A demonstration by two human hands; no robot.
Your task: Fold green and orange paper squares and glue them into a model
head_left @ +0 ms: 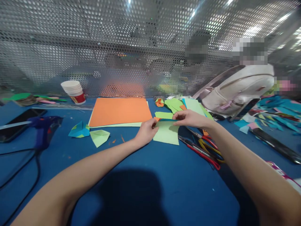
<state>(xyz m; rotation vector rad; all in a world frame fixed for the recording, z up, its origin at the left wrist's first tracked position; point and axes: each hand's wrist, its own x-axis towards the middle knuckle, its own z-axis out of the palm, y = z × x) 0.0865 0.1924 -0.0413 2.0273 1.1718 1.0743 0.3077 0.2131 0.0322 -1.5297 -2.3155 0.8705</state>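
Note:
A pale green paper square point(166, 133) lies in front of me near the middle of the blue table. At its upper left corner, my left hand point(147, 131) is closed with fingers pinched on the paper's edge, beside a small orange piece. My right hand point(185, 118) pinches the upper right edge, where a thin dark teal strip shows between the hands. Just behind lies a brighter green piece point(164, 115). Whether the layers are joined is too small to tell.
Orange sheets point(121, 112) lie behind my left hand. Scissors point(199, 150) rest under my right forearm. Folded papers point(100, 137), a blue glue gun point(44, 128), and stacked cups point(74, 92) are left. A white backpack point(237, 88) stands right, against a perforated metal screen point(94, 53).

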